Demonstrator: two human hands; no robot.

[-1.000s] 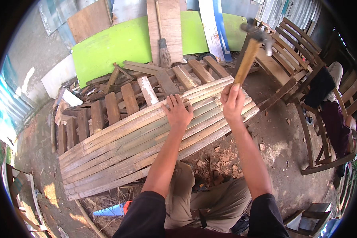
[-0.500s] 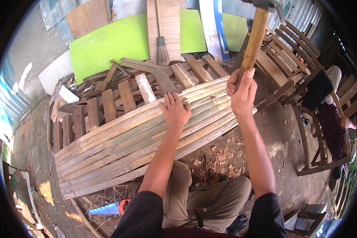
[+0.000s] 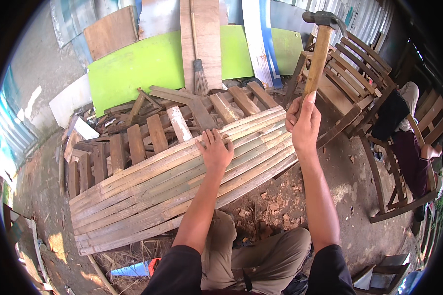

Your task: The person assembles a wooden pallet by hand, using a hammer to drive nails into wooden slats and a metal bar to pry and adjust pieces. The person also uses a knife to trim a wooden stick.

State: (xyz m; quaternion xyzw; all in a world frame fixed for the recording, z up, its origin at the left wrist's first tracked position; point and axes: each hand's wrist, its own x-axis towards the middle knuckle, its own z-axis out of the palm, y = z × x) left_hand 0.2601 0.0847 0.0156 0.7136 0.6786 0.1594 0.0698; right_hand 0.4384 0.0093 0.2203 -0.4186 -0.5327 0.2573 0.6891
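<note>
Left hand: flat, fingers spread, pressing on bamboo slat panel.
Right hand: fist closed around raised hammer handle.

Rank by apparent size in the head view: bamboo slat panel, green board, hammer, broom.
1. bamboo slat panel
2. green board
3. hammer and broom: similar length; the hammer is nearer the camera, so unranked.

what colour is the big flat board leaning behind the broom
Bright lime green, plain with no pattern; the head view shows it clearly, behind the broom.

Right hand grips raised hammer; left hand presses bamboo slats.
</note>
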